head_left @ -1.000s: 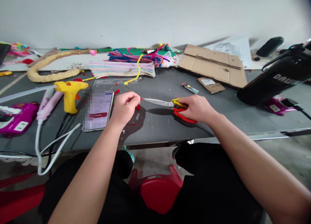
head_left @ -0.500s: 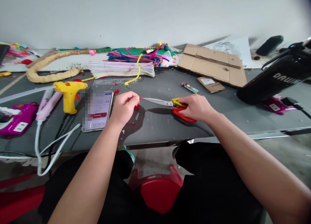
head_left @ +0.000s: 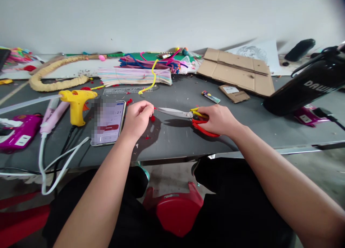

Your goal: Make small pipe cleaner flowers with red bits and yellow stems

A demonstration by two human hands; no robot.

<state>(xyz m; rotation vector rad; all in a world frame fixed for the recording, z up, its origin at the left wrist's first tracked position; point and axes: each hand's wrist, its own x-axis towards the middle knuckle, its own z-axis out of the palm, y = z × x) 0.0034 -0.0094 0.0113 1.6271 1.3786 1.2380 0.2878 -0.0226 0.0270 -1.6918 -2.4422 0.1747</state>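
My left hand [head_left: 139, 118] is closed in a pinch over the table, with the tip of a small red fuzzy piece [head_left: 155, 108] showing at its fingertips; the rest of that piece is hidden. My right hand [head_left: 219, 119] is wrapped round the yellow and orange handles of a pair of scissors [head_left: 176, 113]. The blades point left and look nearly closed, their tips just beside the red piece. Whether they touch it I cannot tell. Red scraps [head_left: 152, 118] lie on the table below my left fingers.
Left of my left hand lie a phone [head_left: 109, 123] and a yellow glue gun [head_left: 77, 103] with cables. Bundled pipe cleaners [head_left: 134, 76] lie behind, near a yellow one [head_left: 153, 79]. Cardboard [head_left: 235, 70], a small tube [head_left: 210, 97] and a black bottle [head_left: 302, 86] are to the right.
Both hands have stayed almost in place. The scissors have shifted very slightly, and their blades still point at the red piece. The last digits on the phone went from 20 to 21.
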